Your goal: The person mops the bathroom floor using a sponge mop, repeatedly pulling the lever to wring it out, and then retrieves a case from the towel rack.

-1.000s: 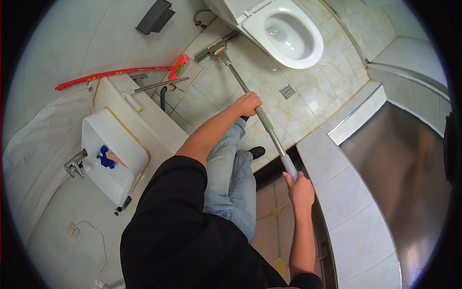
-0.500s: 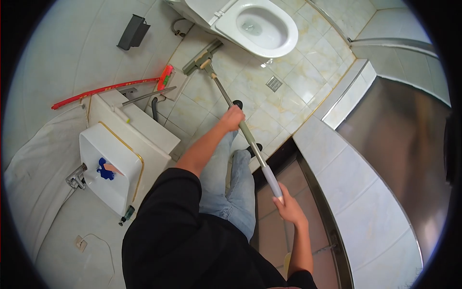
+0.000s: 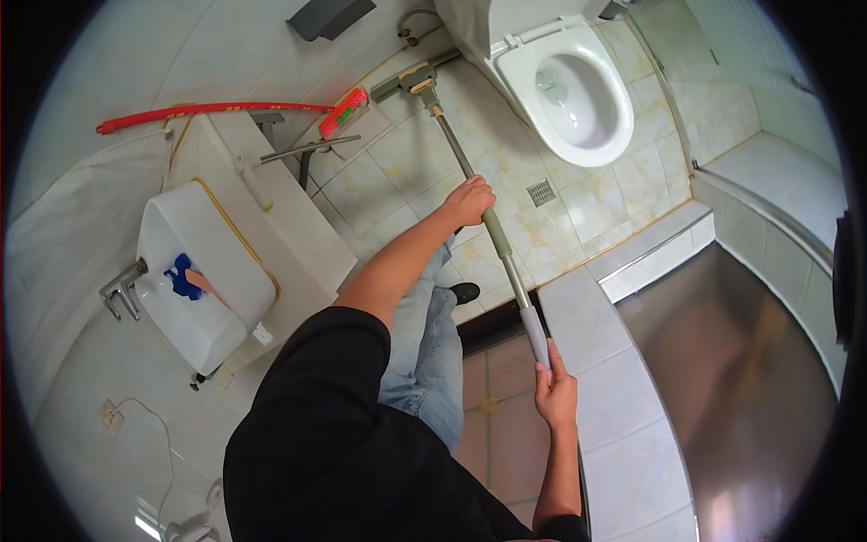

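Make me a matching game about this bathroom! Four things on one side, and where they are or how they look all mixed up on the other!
Things:
1. Mop
2. Toilet
3. Broom
4. Faucet

Clues:
A. Red-handled
B. Silver, at the sink
C. Held by the left hand and right hand
D. White

Right pairs: 1-C, 2-D, 3-A, 4-B

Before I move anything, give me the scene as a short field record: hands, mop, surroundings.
Left hand: wrapped around the mop pole, nearer the mop head
Right hand: holding the grey grip at the pole's other end
Mop head: left of the toilet in view; floor contact unclear
Red brush: near the wall, left of the mop head
Floor drain: right of the pole
Sink: contains a blue item
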`<state>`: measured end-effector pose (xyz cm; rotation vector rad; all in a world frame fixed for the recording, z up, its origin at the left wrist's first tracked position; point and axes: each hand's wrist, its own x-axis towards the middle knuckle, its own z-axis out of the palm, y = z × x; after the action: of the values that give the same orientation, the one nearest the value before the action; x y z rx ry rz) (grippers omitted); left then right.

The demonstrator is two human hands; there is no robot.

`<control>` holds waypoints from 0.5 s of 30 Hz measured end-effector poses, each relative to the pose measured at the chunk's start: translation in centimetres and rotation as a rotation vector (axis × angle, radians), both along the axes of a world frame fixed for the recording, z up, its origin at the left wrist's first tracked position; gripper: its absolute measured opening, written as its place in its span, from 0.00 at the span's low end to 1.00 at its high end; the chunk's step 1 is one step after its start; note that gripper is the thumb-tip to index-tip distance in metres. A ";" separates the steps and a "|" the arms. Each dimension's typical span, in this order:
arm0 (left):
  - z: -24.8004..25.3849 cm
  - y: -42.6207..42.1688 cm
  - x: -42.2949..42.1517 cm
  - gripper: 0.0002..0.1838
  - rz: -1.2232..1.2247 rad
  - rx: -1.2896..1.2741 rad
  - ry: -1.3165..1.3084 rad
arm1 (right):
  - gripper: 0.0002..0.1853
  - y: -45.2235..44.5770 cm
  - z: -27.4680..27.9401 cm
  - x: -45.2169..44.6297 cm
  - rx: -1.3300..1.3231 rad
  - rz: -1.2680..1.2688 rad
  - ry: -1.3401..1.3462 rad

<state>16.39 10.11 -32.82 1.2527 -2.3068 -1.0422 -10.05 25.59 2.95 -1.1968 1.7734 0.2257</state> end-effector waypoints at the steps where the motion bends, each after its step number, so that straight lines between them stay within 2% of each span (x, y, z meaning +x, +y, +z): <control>1: -0.2 -0.6 0.0 0.06 0.011 -0.007 -0.012 | 0.26 -0.7 0.0 0.0 0.000 0.016 0.001; 4: 0.1 -2.3 0.0 0.05 -0.021 0.050 -0.115 | 0.26 -2.8 0.4 -0.2 -0.010 0.022 0.017; 15: -0.7 -9.0 0.9 0.02 0.105 -0.018 -0.134 | 0.24 -11.2 -1.3 -0.4 -0.154 0.110 0.045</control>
<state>17.30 1.09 -33.57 1.4608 -2.3127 -0.9258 -10.43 14.34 1.65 -1.4119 1.7910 0.1836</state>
